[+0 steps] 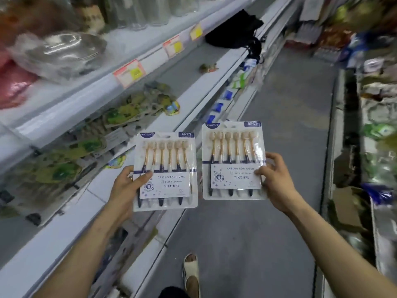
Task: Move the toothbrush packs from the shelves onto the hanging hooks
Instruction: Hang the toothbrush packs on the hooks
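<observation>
I hold two toothbrush packs upright over the aisle, each a clear blister card printed YIKOJIFE with several gold-and-navy brushes. My left hand (126, 186) grips the left pack (166, 168) at its lower left edge, thumb across the front. My right hand (277, 179) grips the right pack (233, 158) at its right edge, thumb on the label. The packs hang side by side, a narrow gap between them. No hanging hooks are in view.
White shelves (193, 91) run along the left with green packets (137, 108), wrapped glassware (60, 54), price tags and a black bag (234, 29). Stacked goods (373, 130) line the right side. Grey floor (268, 211) runs between; my sandalled foot (191, 269) shows below.
</observation>
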